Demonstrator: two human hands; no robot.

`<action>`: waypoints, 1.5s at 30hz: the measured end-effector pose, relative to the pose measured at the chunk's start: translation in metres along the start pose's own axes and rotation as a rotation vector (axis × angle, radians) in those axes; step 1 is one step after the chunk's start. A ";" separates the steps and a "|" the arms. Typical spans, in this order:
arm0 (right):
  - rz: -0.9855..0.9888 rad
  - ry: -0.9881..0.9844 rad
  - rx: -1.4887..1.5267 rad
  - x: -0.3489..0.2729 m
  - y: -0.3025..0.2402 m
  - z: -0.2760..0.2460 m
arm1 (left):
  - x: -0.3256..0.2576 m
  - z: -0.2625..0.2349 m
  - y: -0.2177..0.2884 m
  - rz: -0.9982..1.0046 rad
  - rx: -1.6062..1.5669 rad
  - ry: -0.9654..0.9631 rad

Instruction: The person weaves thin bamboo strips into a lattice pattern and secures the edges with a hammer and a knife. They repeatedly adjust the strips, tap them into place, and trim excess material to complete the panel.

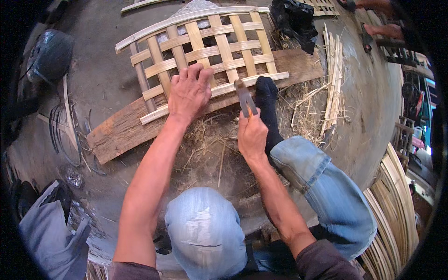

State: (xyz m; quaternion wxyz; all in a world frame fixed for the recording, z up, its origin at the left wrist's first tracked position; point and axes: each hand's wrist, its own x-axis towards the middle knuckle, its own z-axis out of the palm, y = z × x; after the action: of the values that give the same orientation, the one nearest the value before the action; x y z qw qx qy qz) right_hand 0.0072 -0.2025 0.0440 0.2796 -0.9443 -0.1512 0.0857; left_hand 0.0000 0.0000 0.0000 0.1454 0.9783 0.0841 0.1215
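A woven bamboo lattice panel point(222, 49), with pale crossing slats and a split-bamboo rail along its top and bottom, leans over a worn wooden plank point(119, 133). My left hand point(190, 91) is closed on the panel near its lower rail, fingers bent over the slats; what lies under the fingertips is hidden. In my right hand point(253, 135) is a metal tool with a brownish end point(244, 95) and orange at the grip, blurred, so its exact kind is unclear. Its end is beside the lower rail. My foot in a black sock point(267, 91) rests by the rail's right end.
Bamboo strips point(332, 84) and fine shavings point(207, 135) lie on the floor. A black plastic bag point(294, 21) is behind the panel. Curved dark strips point(63, 135) are at left, and a stack of long bamboo slats point(396, 205) at lower right. Another person's foot point(366, 37) shows at upper right.
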 end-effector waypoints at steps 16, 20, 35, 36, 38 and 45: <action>-0.057 -0.101 -0.063 -0.013 -0.023 0.006 | 0.000 0.000 -0.001 0.008 0.005 0.029; -0.150 -0.099 -0.104 -0.014 -0.021 0.008 | 0.001 0.002 -0.005 0.014 0.025 0.046; -0.071 0.024 0.109 -0.011 -0.016 0.008 | 0.001 -0.004 -0.002 -0.002 0.001 0.011; -0.089 0.096 0.177 -0.014 -0.009 0.005 | 0.001 -0.003 0.000 0.001 -0.007 0.009; -0.076 0.126 0.326 -0.017 0.007 0.006 | 0.001 -0.003 -0.002 0.005 -0.005 0.023; -0.030 0.064 0.344 -0.014 0.025 0.013 | 0.003 -0.003 0.002 0.013 -0.012 0.032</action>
State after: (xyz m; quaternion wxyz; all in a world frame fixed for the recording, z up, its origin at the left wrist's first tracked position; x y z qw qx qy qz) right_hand -0.0032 -0.2208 0.0199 0.4428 -0.8824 -0.1395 0.0760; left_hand 0.0026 -0.0007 0.0038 0.1492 0.9759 0.0792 0.1385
